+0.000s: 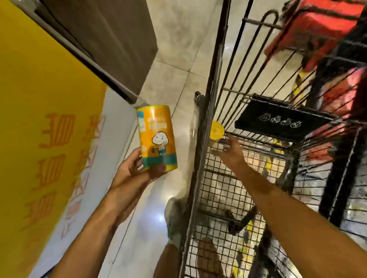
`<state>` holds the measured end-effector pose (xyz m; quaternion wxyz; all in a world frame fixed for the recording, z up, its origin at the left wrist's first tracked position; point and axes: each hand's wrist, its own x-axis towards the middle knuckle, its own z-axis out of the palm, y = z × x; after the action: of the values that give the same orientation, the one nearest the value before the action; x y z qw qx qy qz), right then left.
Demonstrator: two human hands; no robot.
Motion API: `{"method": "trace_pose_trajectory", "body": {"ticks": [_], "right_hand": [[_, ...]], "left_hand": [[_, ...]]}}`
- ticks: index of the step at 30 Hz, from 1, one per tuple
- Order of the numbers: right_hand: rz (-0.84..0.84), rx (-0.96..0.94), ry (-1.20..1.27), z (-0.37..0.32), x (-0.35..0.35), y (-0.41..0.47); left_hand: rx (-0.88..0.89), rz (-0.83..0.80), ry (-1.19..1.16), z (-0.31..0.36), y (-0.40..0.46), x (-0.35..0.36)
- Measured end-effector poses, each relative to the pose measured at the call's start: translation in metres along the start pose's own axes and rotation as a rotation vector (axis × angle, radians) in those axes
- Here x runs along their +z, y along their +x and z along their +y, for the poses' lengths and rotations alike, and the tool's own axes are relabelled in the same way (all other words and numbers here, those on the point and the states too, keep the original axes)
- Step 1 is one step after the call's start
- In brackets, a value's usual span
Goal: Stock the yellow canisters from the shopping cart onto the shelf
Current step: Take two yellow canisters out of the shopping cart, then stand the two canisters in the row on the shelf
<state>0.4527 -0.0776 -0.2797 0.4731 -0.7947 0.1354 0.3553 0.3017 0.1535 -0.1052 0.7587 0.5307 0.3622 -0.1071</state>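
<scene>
The left hand's fingers [137, 161] were wrapped round the bottom of a yellow canister [156, 137], holding it near upright, tilted a little, over the floor [171, 62]. That left hand [133, 171] was out to the left of the cart [208, 109], beside a yellow sign [31, 102] with orange lettering.

The right hand's fingers [217, 152] were spread open and held nothing — the right hand [233, 151] was inside the cart's wire basket, just short of a second canister [216, 132] that lay on its side against the basket's left wall, its end facing the camera. More yellow packs showed dimly through the mesh lower down, too blurred to make out. A black flap [286, 119] with white symbols sat just beyond the hand.
</scene>
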Motion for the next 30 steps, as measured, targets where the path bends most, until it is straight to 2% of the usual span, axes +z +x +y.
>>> {"method": "trace_pose_trajectory", "body": {"ticks": [3,7,11,14,19,24,30], "right_hand": [[0.116,-0.067,-0.057,0.018,0.024,0.033],[0.218,-0.162,-0.013,0.031,0.039,0.051],[0.205,-0.256,-0.102,0.03,0.036,0.053],[0.148,-0.248,-0.01,0.035,0.026,0.039],[0.174,-0.197,0.199,0.02,0.001,-0.039],[0.221,-0.188,0.392,-0.021,-0.033,-0.156],[0.207,-0.151,0.708,-0.052,-0.057,-0.303]], "left_hand": [[0.013,0.04,0.043,-0.024,0.022,-0.002],[0.0,0.059,0.08,-0.048,0.036,-0.003],[0.031,0.079,0.112,-0.058,0.037,-0.007],[0.021,0.079,0.124,-0.057,0.025,-0.009],[0.038,0.069,0.125,-0.03,-0.016,-0.012],[0.05,0.036,0.06,0.01,-0.081,-0.012],[0.056,-0.104,0.074,0.047,-0.17,-0.011]]}}
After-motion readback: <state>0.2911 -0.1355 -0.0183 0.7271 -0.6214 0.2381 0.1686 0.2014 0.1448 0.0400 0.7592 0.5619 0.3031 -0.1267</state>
